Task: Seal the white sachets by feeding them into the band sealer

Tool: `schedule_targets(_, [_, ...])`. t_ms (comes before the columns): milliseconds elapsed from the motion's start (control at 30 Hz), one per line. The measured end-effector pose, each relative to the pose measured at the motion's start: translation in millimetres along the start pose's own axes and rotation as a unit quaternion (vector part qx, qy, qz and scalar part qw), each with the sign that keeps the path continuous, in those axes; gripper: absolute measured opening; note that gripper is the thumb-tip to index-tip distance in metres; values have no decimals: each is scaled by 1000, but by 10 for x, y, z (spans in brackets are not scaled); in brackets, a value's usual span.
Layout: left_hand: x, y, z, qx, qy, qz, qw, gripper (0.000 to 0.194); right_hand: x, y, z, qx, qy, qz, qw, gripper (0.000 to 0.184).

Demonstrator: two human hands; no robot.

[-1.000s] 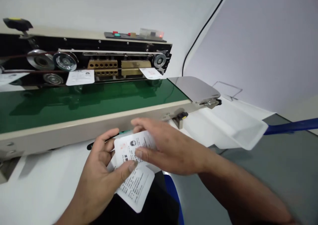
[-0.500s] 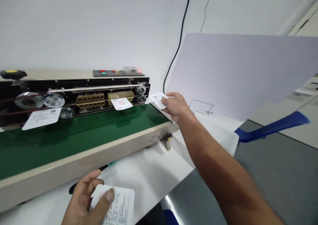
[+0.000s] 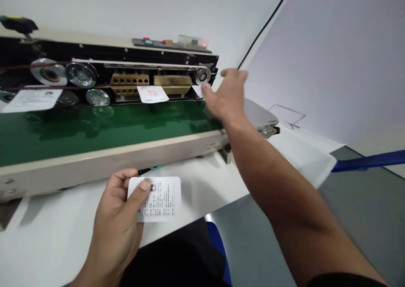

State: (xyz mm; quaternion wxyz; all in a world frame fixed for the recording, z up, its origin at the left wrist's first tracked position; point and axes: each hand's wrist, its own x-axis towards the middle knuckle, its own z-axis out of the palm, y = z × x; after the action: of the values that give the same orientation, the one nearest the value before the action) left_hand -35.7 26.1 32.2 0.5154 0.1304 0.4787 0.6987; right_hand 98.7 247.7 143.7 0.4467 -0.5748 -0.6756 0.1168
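Pinching a printed card (image 3: 161, 199) at about seven o'clock, the left hand (image 3: 115, 219) grips its edge between thumb and fingers, low over a white table (image 3: 202, 194). The right arm stretches toward one o'clock, the right hand (image 3: 226, 95) open, fingers spread, just beside another card (image 3: 198, 90) above the green conveyor belt (image 3: 95, 131) of a band sealer (image 3: 126, 52). Feeding cards along seems the step in hand; the held card appears to call for placing next.

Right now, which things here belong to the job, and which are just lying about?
Job: left hand holding a printed card; right hand beside a second card; green conveyor belt with a third card.
Lying about: black cable; black-and-teal pen; blue bar.
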Motion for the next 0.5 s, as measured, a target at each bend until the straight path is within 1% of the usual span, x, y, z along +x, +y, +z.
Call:
schedule_targets(33, [6, 9, -5, 9, -11, 3, 1000, 39, -213, -36, -88, -8, -1, -52, 999, 47])
schedule_targets(67, [14, 14, -7, 17, -24, 4, 1000, 41, -451, -66, -177, -5, -33, -100, 994, 42])
schedule_targets(100, [24, 14, -4, 25, -37, 2, 999, 42, -698, -86, -259, 5, -106, -132, 986, 37])
schedule_targets(133, [34, 9, 4, 33, -53, -1, 998, 44, -937, -96, -328, 16, -225, -153, 962, 38])
schedule_targets(167, [44, 0, 16, 40, -69, -5, 997, 46, -1150, -95, -383, 31, -337, -157, 928, 44])
schedule_targets(200, [53, -12, 31, 48, -83, -11, 995, 48, -1320, -83, -425, 43, -423, -151, 892, 46])
schedule_targets(233, [60, -27, 45, 56, -92, -15, 994, 51, -1435, -61, -458, 53, -485, -138, 862, 45])
schedule_targets(267, [68, -44, 57, 63, -93, -15, 994, 53, -1487, -29, -489, 65, -508, -118, 851, 43])
schedule_targets(300, [75, -63, 63, 65, -85, -7, 994, 54, -1474, 10, -523, 80, -498, -91, 859, 38])
schedule_targets(333, [83, -85, 62, 61, -73, 2, 995, 55, -1398, 54, -566, 98, -469, -56, 876, 34])
schedule_targets(367, [91, -108, 56, 54, -55, 12, 997, 55, -1270, 98, -618, 121, -423, -18, 898, 33])
schedule_targets(433, [100, -162, 33, 43, -27, 27, 998, 53, -907, 178, -727, 164, -302, 53, 938, 35])
schedule_targets(500, [90, -230, 4, 63, -12, 26, 998, 53, -496, 232, -787, 192, -177, 109, 959, 33])
